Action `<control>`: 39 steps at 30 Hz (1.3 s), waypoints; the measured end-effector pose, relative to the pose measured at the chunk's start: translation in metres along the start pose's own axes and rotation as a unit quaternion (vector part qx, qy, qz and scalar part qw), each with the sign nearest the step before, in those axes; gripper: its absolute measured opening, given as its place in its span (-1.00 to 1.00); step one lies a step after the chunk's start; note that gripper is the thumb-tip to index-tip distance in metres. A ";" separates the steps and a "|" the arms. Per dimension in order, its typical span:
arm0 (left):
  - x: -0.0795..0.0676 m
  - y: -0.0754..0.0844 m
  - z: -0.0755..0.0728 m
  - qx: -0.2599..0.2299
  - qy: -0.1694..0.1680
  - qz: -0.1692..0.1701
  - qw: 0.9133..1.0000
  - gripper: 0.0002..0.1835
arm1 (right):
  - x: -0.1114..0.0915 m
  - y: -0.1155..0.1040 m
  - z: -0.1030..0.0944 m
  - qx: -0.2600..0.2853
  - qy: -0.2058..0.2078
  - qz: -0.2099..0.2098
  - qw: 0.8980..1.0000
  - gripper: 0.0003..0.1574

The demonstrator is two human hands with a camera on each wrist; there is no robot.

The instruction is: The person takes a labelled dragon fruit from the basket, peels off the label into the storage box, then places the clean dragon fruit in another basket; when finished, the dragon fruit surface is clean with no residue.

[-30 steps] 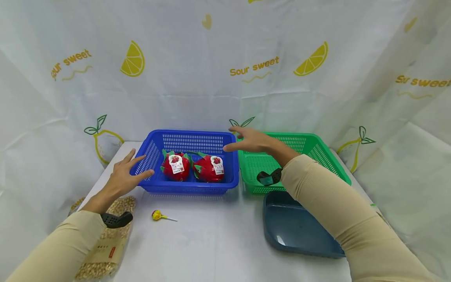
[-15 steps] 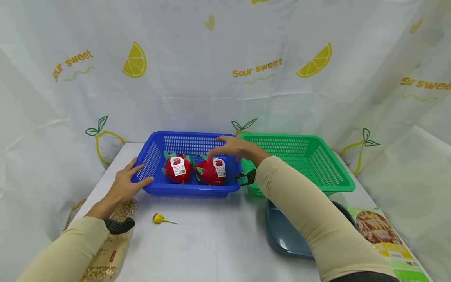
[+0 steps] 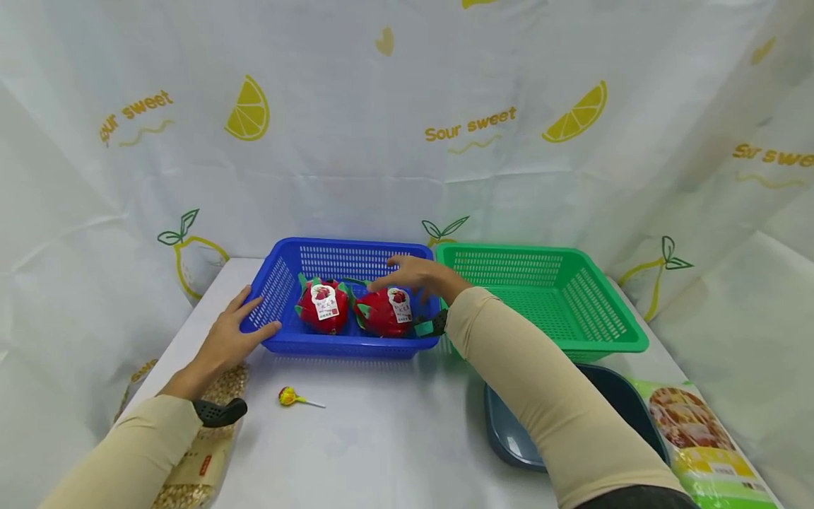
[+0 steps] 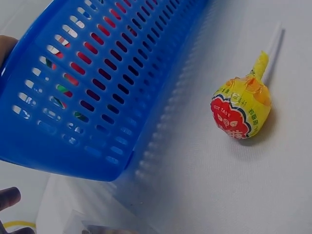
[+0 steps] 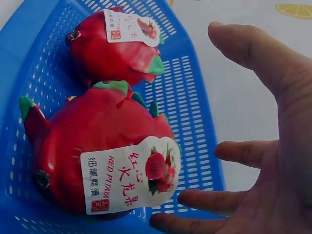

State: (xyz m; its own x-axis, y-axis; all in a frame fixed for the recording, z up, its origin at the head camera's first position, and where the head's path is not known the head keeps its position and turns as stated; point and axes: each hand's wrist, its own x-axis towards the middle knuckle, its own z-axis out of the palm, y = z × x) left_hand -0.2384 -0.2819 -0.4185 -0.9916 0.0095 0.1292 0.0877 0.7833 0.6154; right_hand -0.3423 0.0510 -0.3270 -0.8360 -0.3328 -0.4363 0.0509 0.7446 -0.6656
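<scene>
Two red dragon fruits with green-tipped scales and white labels, the left one [image 3: 323, 307] and the right one [image 3: 381, 314], lie in a blue plastic basket [image 3: 343, 346]. My right hand [image 3: 420, 274] reaches over the basket's right side, close to the right fruit. In the right wrist view its spread fingers [image 5: 239, 151] stand beside that fruit's label and hold nothing. My left hand [image 3: 222, 343] is at the basket's left end, thumb and fingers spread around the corner. A yellow-wrapped lollipop [image 4: 241, 107] lies on the table in front of the basket.
A green basket [image 3: 572, 346] adjoins the blue one on the right. In front of it stands a dark blue tray [image 3: 515, 431], partly under my right forearm. A colourful food packet [image 3: 706, 445] lies at the right edge, a clear bag of grains [image 3: 191, 466] beneath my left forearm.
My right hand has moved left and down, from above the gap between the baskets to beside the right dragon fruit. The food packet on the right has come into view. My left hand barely moved.
</scene>
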 end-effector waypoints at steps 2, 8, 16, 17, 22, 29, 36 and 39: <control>-0.001 0.001 0.001 0.000 -0.001 -0.002 1.000 -0.07 | 0.002 0.002 0.002 0.002 -0.001 0.009 1.000 0.21; -0.003 0.003 0.002 -0.003 -0.004 -0.005 1.000 -0.07 | 0.010 0.008 0.008 0.019 -0.012 0.025 0.999 0.25; -0.002 0.003 0.002 -0.001 -0.003 -0.004 1.000 -0.07 | 0.017 0.018 0.018 0.022 -0.014 0.020 0.999 0.21; -0.002 0.003 0.002 -0.001 -0.003 -0.005 1.000 -0.07 | 0.018 0.019 0.019 0.017 -0.010 0.018 1.000 0.19; -0.003 0.002 0.002 -0.002 -0.006 -0.009 1.000 -0.07 | 0.019 0.021 0.026 0.023 0.002 0.016 1.000 0.16; -0.002 0.003 0.001 -0.004 -0.007 -0.010 1.000 -0.08 | 0.023 0.023 0.037 0.009 0.031 0.012 0.999 0.07; -0.002 0.002 0.002 -0.004 -0.005 -0.013 1.000 -0.07 | 0.029 0.024 0.043 -0.008 0.064 0.015 0.998 -0.04; -0.002 0.002 0.002 -0.004 -0.004 -0.013 1.000 -0.07 | 0.028 0.025 0.044 -0.006 0.080 -0.001 0.997 -0.05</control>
State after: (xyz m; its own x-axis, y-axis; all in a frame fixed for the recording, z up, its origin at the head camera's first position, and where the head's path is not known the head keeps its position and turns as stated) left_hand -0.2370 -0.2794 -0.4193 -0.9943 -0.0060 0.1063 0.0621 0.7784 0.6247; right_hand -0.3404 0.0348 -0.3828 -0.9123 -0.2386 -0.3329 0.0440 0.7510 -0.6588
